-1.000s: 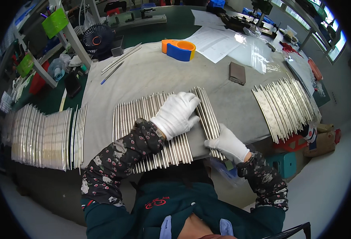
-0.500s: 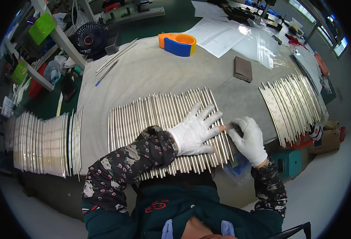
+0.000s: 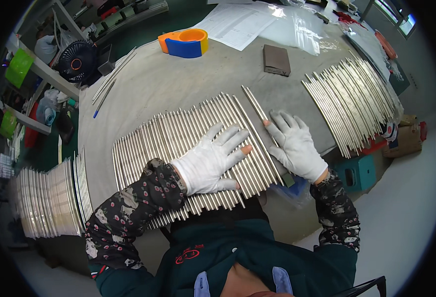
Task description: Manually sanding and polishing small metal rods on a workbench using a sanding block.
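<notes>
Grey desk (image 3: 178, 89) carries a wide row of metal rods (image 3: 178, 143) mid-desk, a second rod batch (image 3: 351, 99) right of it, tape dispenser (image 3: 186, 42) beyond; left hand (image 3: 210, 161) flat on the row, grip spread, right hand (image 3: 294, 146) spread at its right edge, fingertips touching one separated rod (image 3: 255, 104).

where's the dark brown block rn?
Head view, far side of the table: the dark brown block lies right of centre, between the orange-and-blue tape dispenser and the right-hand fan of metal rods.
</notes>
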Available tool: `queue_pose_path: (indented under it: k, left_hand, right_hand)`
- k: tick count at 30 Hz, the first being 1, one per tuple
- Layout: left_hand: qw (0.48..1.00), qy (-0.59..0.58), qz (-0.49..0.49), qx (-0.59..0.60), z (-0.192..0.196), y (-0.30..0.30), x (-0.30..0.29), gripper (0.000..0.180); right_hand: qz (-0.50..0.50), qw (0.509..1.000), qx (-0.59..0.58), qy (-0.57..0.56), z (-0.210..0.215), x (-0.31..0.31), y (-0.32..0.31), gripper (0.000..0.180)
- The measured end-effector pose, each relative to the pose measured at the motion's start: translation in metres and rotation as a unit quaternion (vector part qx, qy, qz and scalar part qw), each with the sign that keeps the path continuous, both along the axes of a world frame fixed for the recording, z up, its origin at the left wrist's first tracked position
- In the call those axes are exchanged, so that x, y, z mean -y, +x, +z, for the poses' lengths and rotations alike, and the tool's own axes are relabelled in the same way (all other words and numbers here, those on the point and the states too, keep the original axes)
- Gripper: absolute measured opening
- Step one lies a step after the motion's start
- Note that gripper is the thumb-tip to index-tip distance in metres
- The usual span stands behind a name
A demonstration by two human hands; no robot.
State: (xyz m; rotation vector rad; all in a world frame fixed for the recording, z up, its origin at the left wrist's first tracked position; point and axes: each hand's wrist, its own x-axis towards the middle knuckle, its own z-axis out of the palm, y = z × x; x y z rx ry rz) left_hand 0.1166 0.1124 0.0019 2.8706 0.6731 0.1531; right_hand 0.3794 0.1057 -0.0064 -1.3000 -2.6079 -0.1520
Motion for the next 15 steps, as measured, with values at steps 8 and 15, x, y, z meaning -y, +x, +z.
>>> queue_pose_path:
  k: [8, 15]
  left_hand:
    - [0.999, 0.024, 0.009, 0.045, -0.004, -0.015, -0.008, 0.09]
    - [0.985, 0.054, 0.144, -0.076, -0.005, 0.008, -0.053, 0.071]
  right_hand:
    - [0.061, 0.873, -0.405, -0.264, 0.016, 0.0, 0.0, 0.059]
    - [0.059, 0.981, -0.093, -0.157, 0.021, 0.032, 0.03, 0.089]
